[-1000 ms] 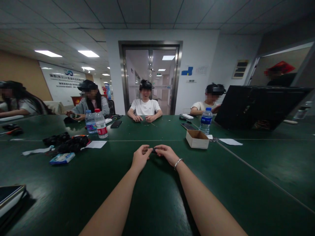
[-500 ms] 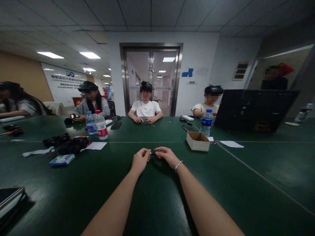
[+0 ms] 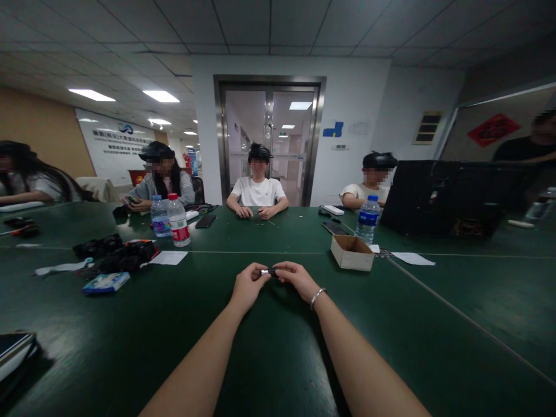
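Observation:
Just above the green table [image 3: 278, 353], in the middle of the head view, both hands meet at a small black-and-silver stick-shaped object [image 3: 271, 272]. My left hand [image 3: 251, 286] pinches its silver end between thumb and fingers. The black end is in the fingertips of my right hand [image 3: 299, 280], which has a silver bracelet on the wrist. The object lies roughly level. Its ends are partly hidden by the fingers, and it is too small to tell what kind of thing it is.
An open cardboard box [image 3: 353, 259] and a blue-labelled bottle [image 3: 368, 220] stand to the right, before a black monitor [image 3: 443, 200]. Leftward are two bottles, black gear [image 3: 125, 258], a blue-and-white packet [image 3: 106, 283] and paper [image 3: 169, 258]. Several people sit around the table.
The silver end now shows between my fingers, where before mostly the black part was visible. My left fingers have shifted slightly on it. A person at the far right has moved rightward.

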A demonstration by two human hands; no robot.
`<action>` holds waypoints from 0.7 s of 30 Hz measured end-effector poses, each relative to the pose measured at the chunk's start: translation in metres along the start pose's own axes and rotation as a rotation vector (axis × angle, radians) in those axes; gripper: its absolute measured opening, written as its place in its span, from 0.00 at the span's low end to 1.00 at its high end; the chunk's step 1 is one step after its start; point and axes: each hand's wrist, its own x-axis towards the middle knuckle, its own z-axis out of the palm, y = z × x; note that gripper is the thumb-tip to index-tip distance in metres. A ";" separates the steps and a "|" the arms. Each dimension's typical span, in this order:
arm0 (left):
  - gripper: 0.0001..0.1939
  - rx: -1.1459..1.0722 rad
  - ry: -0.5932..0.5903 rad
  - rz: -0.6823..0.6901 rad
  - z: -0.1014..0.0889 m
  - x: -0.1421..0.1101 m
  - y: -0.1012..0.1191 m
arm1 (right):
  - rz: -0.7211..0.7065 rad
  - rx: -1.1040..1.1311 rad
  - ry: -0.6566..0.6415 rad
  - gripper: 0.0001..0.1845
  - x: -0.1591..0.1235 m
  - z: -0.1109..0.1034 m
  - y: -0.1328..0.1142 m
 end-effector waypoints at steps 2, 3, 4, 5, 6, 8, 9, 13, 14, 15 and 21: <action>0.14 -0.004 -0.007 -0.018 0.000 -0.001 0.002 | -0.003 -0.005 -0.008 0.21 0.000 0.000 0.000; 0.15 -0.002 -0.003 -0.026 0.001 -0.001 0.003 | -0.005 -0.005 -0.007 0.22 -0.001 0.000 0.000; 0.16 0.004 0.003 -0.032 0.001 0.000 0.003 | -0.006 -0.004 -0.004 0.22 -0.001 0.001 -0.001; 0.17 0.013 0.009 -0.038 0.002 0.000 0.003 | -0.008 -0.004 0.001 0.22 -0.002 0.001 -0.001; 0.18 0.023 0.017 -0.041 0.003 0.001 0.002 | -0.010 -0.003 0.005 0.22 -0.003 0.002 -0.002; 0.19 0.050 0.026 -0.048 0.004 0.002 -0.001 | -0.011 -0.002 0.009 0.21 -0.004 0.003 -0.003; 0.20 0.066 0.025 -0.051 0.004 0.003 -0.003 | -0.010 -0.003 0.010 0.21 -0.004 0.003 -0.004; 0.23 0.130 0.034 -0.062 0.004 0.004 -0.005 | 0.003 -0.011 0.009 0.21 -0.003 0.003 -0.004; 0.23 0.142 0.039 -0.064 0.004 0.004 -0.004 | 0.005 -0.013 0.008 0.21 -0.003 0.002 -0.003; 0.24 0.155 0.040 -0.067 0.004 0.003 -0.003 | 0.006 -0.013 0.006 0.21 -0.002 0.002 -0.003; 0.24 0.205 0.029 -0.094 0.003 -0.001 0.007 | 0.008 -0.011 -0.005 0.21 -0.003 0.001 -0.003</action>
